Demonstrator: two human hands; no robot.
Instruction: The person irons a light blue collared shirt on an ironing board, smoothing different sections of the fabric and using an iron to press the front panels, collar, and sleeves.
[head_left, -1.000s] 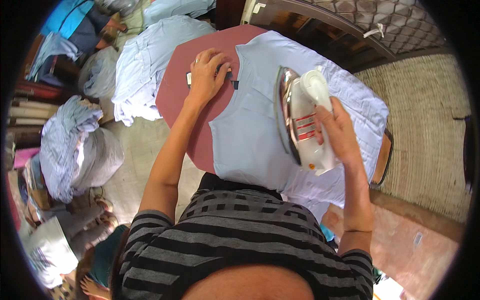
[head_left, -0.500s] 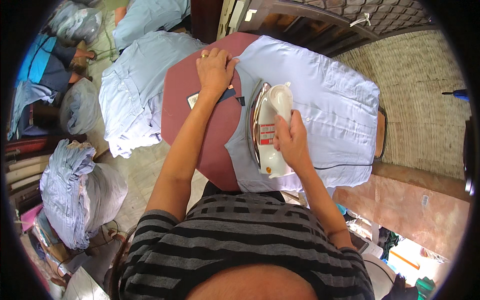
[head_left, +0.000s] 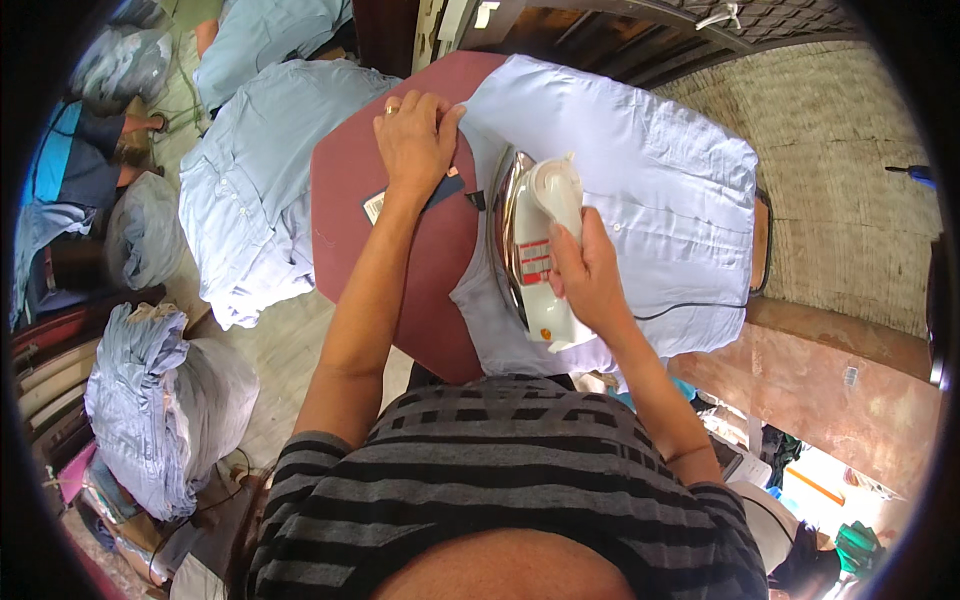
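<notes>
A light blue buttoned shirt [head_left: 665,185] lies spread over a maroon padded ironing board [head_left: 345,205]. My right hand [head_left: 595,270] is wrapped round the handle of a white iron [head_left: 548,312] with a shiny metal base. The iron rests on the shirt near its collar end. My left hand [head_left: 415,145] lies on the board with fingers stretched out, its thumb by the shirt's edge. Partly under that wrist is a dark tag with a white label [head_left: 375,207]. A small black label [head_left: 475,200] sits at the neckline.
The iron's black cord [head_left: 690,304] runs right across the shirt. Piled light blue shirts [head_left: 250,180] lie left of the board, and a bundle of folded clothes [head_left: 135,410] stands lower left. Another person's legs [head_left: 135,150] show far left. A dark metal grille [head_left: 790,25] borders the top.
The whole view has shifted a little, so the board sits slightly higher and further left. Both hands and the iron keep nearly the same places on the shirt and board.
</notes>
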